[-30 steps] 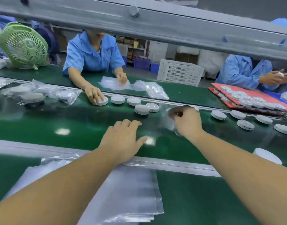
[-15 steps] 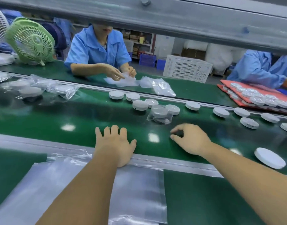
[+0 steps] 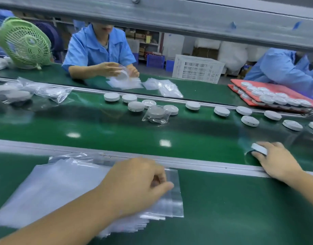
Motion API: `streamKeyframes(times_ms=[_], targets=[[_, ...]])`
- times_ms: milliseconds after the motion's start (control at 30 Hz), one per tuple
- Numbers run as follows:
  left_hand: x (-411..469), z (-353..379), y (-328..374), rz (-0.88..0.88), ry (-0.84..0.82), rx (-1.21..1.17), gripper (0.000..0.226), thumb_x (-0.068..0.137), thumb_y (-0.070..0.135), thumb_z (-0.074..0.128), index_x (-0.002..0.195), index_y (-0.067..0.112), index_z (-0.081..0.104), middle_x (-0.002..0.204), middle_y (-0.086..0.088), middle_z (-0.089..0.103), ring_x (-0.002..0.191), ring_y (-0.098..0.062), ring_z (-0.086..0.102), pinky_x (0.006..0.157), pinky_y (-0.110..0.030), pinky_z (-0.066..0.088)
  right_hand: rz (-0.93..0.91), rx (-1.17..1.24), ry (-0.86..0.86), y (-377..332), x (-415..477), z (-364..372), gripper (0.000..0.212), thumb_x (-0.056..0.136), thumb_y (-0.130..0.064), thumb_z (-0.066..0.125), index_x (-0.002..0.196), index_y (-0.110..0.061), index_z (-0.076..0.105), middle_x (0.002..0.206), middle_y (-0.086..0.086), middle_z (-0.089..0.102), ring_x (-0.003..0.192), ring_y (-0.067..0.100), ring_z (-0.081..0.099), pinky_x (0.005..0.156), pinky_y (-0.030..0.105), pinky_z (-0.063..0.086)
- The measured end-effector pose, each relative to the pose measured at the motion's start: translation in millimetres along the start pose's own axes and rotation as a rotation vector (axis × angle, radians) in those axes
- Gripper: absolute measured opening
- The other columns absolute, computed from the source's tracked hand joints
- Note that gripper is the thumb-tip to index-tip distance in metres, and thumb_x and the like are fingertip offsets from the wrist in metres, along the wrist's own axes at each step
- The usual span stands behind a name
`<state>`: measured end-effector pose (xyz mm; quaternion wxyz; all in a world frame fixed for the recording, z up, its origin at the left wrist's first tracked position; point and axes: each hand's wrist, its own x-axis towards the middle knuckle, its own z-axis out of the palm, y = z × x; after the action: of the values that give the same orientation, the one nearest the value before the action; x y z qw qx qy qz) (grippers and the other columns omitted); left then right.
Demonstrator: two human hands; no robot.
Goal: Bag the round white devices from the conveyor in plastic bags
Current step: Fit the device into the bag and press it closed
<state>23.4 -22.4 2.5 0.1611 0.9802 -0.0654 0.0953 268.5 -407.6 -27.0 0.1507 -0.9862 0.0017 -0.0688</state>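
Clutter lines the far side of the conveyor belt (image 3: pixel 116 131): loose white discs (image 3: pixel 222 111) strung from 12 to 3 o'clock, one bagged disc (image 3: pixel 156 113) at centre, a heap of filled bags (image 3: pixel 28 92) at 9 and red trays (image 3: pixel 279 91) of discs at 2. A grey beam (image 3: pixel 169 16) crosses the top and cuts off the worker (image 3: pixel 99 48) opposite. Open green belt runs along the near side, edged by a metal rail (image 3: pixel 196 164). At 4 o'clock the right hand (image 3: pixel 277 161) grips a round white device (image 3: pixel 259 149) on the belt just beyond that rail, its fingers covering most of it. At 6 o'clock the left hand (image 3: pixel 134 184), fingers curled, pinches the top sheet of the stack of plastic bags (image 3: pixel 54 188) on the bench. Blur hides the exact hold.
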Motion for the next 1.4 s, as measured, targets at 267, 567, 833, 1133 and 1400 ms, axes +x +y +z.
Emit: streamKeyframes(times_ms=[267, 567, 833, 1133, 1400], targets=[[-25, 18, 4, 0.007, 0.058, 0.015, 0.031, 0.09, 0.067, 0.042, 0.107, 0.058, 0.066, 0.103, 0.032, 0.058, 0.101, 0.006, 0.044, 0.09, -0.023, 0.041, -0.791, 0.255, 0.172, -112, -113, -3, 0.026, 0.097, -0.041, 0.063, 0.122, -0.04, 0.067, 0.121, -0.031, 0.061, 0.111, 0.003, 0.055, 0.096, 0.022, 0.041], [-28, 15, -4, -0.097, 0.257, -0.316, 0.03, 0.08, 0.066, 0.046, 0.096, 0.057, 0.069, 0.096, 0.05, 0.059, 0.103, 0.015, 0.056, 0.085, -0.019, 0.051, -1.118, 0.389, 0.24, -125, -183, 24, 0.021, 0.088, -0.012, 0.077, 0.107, -0.022, 0.077, 0.113, -0.01, 0.068, 0.122, 0.012, 0.064, 0.094, 0.028, 0.055], [-28, 14, -1, -0.077, 0.278, -0.294, 0.028, 0.082, 0.065, 0.049, 0.097, 0.056, 0.071, 0.094, 0.048, 0.06, 0.099, 0.015, 0.057, 0.077, -0.012, 0.047, -1.049, 0.631, 0.341, -132, -186, 21, 0.018, 0.084, -0.025, 0.083, 0.093, -0.011, 0.076, 0.106, -0.01, 0.075, 0.11, 0.011, 0.071, 0.095, 0.023, 0.054], [-25, 18, -3, 0.069, 0.062, 0.054, 0.045, 0.089, 0.075, 0.027, 0.111, 0.061, 0.064, 0.08, 0.022, 0.048, 0.087, -0.001, 0.041, 0.082, -0.028, 0.041, -0.858, 0.715, 0.268, -128, -184, 21, 0.033, 0.087, -0.038, 0.074, 0.118, -0.031, 0.067, 0.116, -0.02, 0.068, 0.106, 0.007, 0.068, 0.089, 0.014, 0.049], [-23, 7, -9, 0.095, -0.049, -0.009, 0.034, 0.089, 0.073, 0.044, 0.119, 0.064, 0.058, 0.123, 0.038, 0.059, 0.117, 0.007, 0.045, 0.101, -0.026, 0.042, -1.143, 0.61, 0.309, -134, -187, 26, 0.027, 0.094, -0.024, 0.076, 0.119, -0.019, 0.067, 0.122, -0.007, 0.065, 0.115, 0.013, 0.068, 0.093, 0.025, 0.055]])
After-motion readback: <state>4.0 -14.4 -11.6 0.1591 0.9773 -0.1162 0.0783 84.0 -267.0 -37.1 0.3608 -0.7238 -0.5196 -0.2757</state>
